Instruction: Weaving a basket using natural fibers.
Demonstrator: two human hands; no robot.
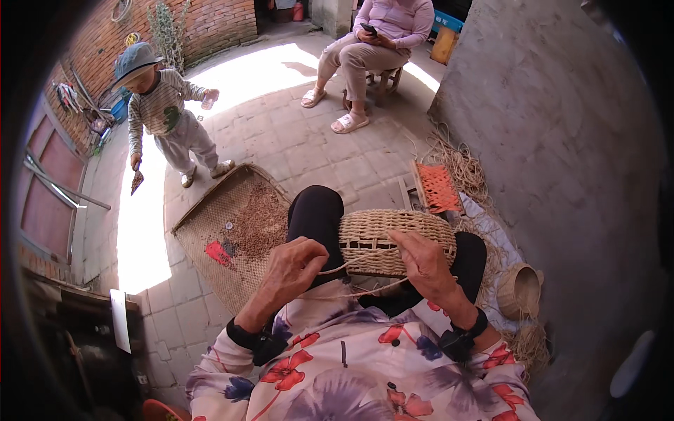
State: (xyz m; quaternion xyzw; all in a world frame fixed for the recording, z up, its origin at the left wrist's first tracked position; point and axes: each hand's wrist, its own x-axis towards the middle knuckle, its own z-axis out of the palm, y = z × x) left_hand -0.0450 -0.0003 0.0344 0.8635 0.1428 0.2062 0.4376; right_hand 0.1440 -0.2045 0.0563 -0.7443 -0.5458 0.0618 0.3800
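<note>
1. The left hand is nearly closed, thumb and forefinger pinched on a pale cord that runs to the basket.
2. The right hand is bent against the basket's right part, fingertips at its weave; whether it also grips cord, I cannot tell. A second length of cord passes below both hands.
3. The basket rests on the lap, between the knees. A row of gaps shows in its near side, so the step in hand looks like lacing cord through that band.
4. The next move seems to call for the right hand steadying the weave and the left keeping the cord taut and untwisted.
5. Left of the knees lies a woven tray with brown grains; to the right, a small basket and loose fibre.
6. Farther off are orange webbing, a person in a striped top and a seated person in pink.
</note>
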